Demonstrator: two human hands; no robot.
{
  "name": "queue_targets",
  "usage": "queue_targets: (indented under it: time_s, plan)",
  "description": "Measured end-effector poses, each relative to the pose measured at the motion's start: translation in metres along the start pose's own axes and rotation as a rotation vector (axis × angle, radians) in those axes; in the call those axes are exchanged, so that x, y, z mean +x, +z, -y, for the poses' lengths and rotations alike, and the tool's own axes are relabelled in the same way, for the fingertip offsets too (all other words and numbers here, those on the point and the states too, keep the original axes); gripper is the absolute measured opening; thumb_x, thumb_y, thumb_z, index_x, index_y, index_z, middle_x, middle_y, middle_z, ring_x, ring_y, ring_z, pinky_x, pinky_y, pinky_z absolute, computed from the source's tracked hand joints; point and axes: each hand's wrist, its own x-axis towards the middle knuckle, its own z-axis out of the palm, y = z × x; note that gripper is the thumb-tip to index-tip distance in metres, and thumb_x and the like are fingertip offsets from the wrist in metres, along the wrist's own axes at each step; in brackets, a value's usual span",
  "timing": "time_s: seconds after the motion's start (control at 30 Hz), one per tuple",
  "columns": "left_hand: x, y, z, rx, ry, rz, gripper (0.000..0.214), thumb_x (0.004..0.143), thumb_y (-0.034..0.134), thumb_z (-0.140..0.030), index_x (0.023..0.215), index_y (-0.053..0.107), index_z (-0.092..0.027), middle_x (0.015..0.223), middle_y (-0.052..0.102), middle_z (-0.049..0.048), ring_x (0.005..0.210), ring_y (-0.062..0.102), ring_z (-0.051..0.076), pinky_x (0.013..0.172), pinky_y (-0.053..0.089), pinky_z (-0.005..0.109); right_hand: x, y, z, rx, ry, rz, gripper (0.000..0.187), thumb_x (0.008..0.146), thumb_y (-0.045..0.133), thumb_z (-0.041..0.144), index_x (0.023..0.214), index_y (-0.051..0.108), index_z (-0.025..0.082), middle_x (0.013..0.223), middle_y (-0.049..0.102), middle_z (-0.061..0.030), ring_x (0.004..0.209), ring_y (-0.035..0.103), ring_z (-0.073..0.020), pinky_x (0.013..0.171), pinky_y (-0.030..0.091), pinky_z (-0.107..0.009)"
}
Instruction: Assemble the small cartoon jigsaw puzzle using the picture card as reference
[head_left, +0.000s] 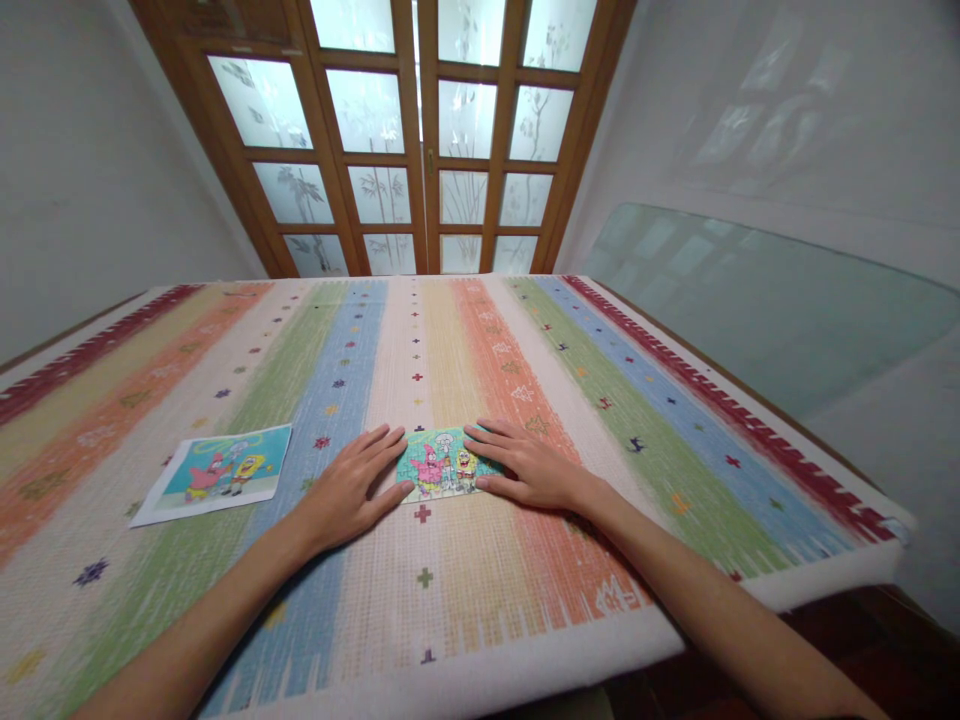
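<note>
A small cartoon jigsaw puzzle, put together, lies flat on the striped tablecloth near the middle front. My left hand rests flat at its left edge, fingers stretched out and touching it. My right hand lies flat over its right edge, fingers spread. Neither hand grips anything. A printed picture with the same cartoon figures lies to the left, apart from both hands.
The table's front edge runs close below my arms and its right edge slants away. A glass pane leans on the right wall. Wooden glazed doors stand behind the table.
</note>
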Motion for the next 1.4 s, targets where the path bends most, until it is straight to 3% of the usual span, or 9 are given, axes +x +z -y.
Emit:
queue_targets:
  time_s: [0.47, 0.73, 1.03, 1.23, 1.4]
  plan:
    - [0.002, -0.005, -0.001, -0.032, 0.016, -0.054, 0.051, 0.104, 0.049, -0.048, 0.144, 0.050, -0.018, 0.147, 0.058, 0.0141, 0.137, 0.052, 0.032, 0.114, 0.046, 0.056, -0.001, -0.004, -0.010, 0.128, 0.071, -0.011, 0.063, 0.099, 0.061, 0.053, 0.156, 0.046, 0.029, 0.162, 0.042, -0.0073, 0.152, 0.035, -0.0305, 0.125, 0.030, -0.055]
    - [0.001, -0.003, 0.001, -0.018, 0.037, -0.045, 0.049, 0.102, 0.052, -0.048, 0.141, 0.054, -0.019, 0.145, 0.060, 0.0118, 0.136, 0.052, 0.032, 0.114, 0.045, 0.056, -0.007, -0.013, -0.018, 0.128, 0.108, 0.016, 0.076, 0.089, 0.072, 0.056, 0.154, 0.048, 0.026, 0.156, 0.051, -0.0113, 0.152, 0.034, -0.0343, 0.122, 0.034, -0.060]
    - [0.002, -0.004, -0.001, -0.041, 0.014, -0.036, 0.049, 0.102, 0.051, -0.048, 0.143, 0.051, -0.021, 0.144, 0.062, 0.0110, 0.136, 0.052, 0.032, 0.113, 0.046, 0.055, -0.008, -0.006, -0.021, 0.178, 0.186, 0.003, 0.082, 0.086, 0.073, 0.061, 0.154, 0.048, 0.022, 0.163, 0.038, -0.0182, 0.150, 0.038, -0.0351, 0.120, 0.035, -0.059]
    - [0.002, -0.005, -0.005, -0.083, -0.071, -0.051, 0.055, 0.101, 0.052, -0.052, 0.145, 0.049, -0.019, 0.140, 0.060, 0.0161, 0.130, 0.058, 0.033, 0.110, 0.048, 0.053, -0.008, -0.004, -0.020, 0.229, 0.206, -0.018, 0.081, 0.085, 0.074, 0.058, 0.154, 0.049, 0.024, 0.162, 0.041, -0.0174, 0.147, 0.043, -0.0353, 0.119, 0.037, -0.058]
    - [0.004, -0.012, -0.006, -0.097, -0.074, -0.133, 0.049, 0.103, 0.048, -0.048, 0.143, 0.048, -0.020, 0.140, 0.060, 0.0160, 0.129, 0.058, 0.032, 0.110, 0.047, 0.053, -0.008, -0.006, -0.021, 0.236, 0.183, -0.050, 0.079, 0.086, 0.074, 0.055, 0.155, 0.048, 0.027, 0.160, 0.045, -0.0159, 0.147, 0.043, -0.0355, 0.118, 0.038, -0.060]
